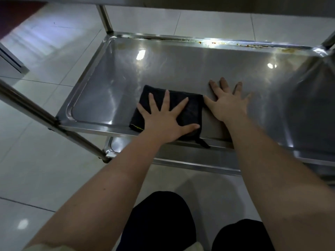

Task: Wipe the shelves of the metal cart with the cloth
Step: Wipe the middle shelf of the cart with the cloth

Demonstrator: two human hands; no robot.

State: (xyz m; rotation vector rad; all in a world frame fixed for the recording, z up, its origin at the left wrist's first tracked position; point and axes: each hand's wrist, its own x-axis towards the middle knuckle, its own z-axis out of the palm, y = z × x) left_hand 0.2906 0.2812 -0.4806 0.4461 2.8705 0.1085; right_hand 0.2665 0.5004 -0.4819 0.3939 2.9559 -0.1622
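A folded dark cloth [192, 109] lies near the front edge of a steel cart shelf [126, 73]. My left hand [163, 118] presses flat on the cloth with fingers spread. Just to the cloth's right, my right hand [228, 104] rests flat on the bare shelf, fingers straight, its thumb touching the cloth's edge. A small loop of the cloth hangs over the shelf's front rim. Brownish grime [250, 45] lines the shelf's far rim.
Steel cart posts rise at the far left [106, 19], front left [32, 111] and far right [329, 41]. A lower shelf [190, 156] shows beneath the front rim. White tiled floor [45, 51] surrounds the cart. My knees [159, 223] are at the bottom.
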